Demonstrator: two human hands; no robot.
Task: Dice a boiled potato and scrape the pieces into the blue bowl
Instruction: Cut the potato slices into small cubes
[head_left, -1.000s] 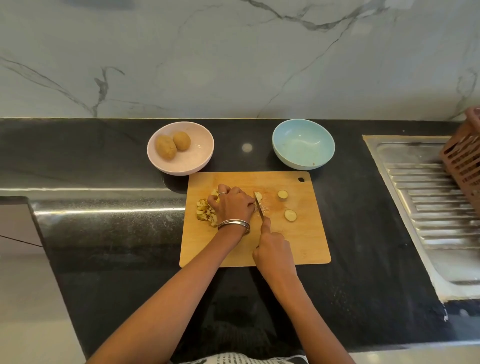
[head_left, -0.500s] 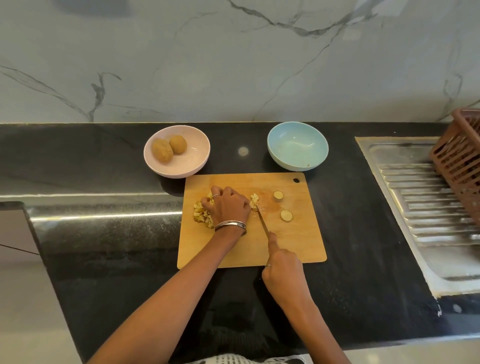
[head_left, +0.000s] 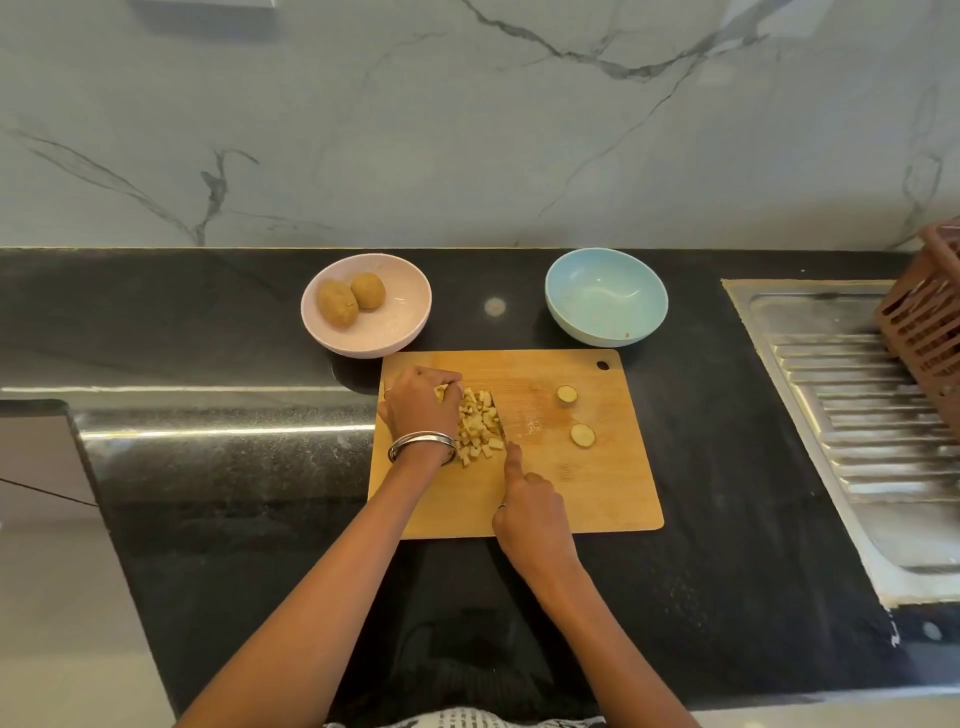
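On the black worktop (head_left: 218, 519), a pink bowl (head_left: 384, 338) at the back left held two whole potatoes (head_left: 350, 300). In front of it lay the wooden cutting board (head_left: 582, 493). The left hand (head_left: 421, 408) reached in from the lower left, forearm slanting up across the board's near-left corner, a metal bangle (head_left: 420, 446) on the wrist. Its fingers were curled, the grip narrow and pinching a small piece of potato at the fingertips, just beside the pile of diced potato (head_left: 480, 426). The right hand (head_left: 530, 514) came in from below, its grip closed round a knife (head_left: 500, 423), index finger stretched forward along the blade's back; the blade stood against the pile's right side. Two round end slices (head_left: 574, 415) lay apart further right on the board. The blue bowl (head_left: 605, 296) sat behind the board's right end. A steel sink drainboard (head_left: 857, 441) and a brown slotted basket (head_left: 930, 332) filled the right edge. No writing could be read.
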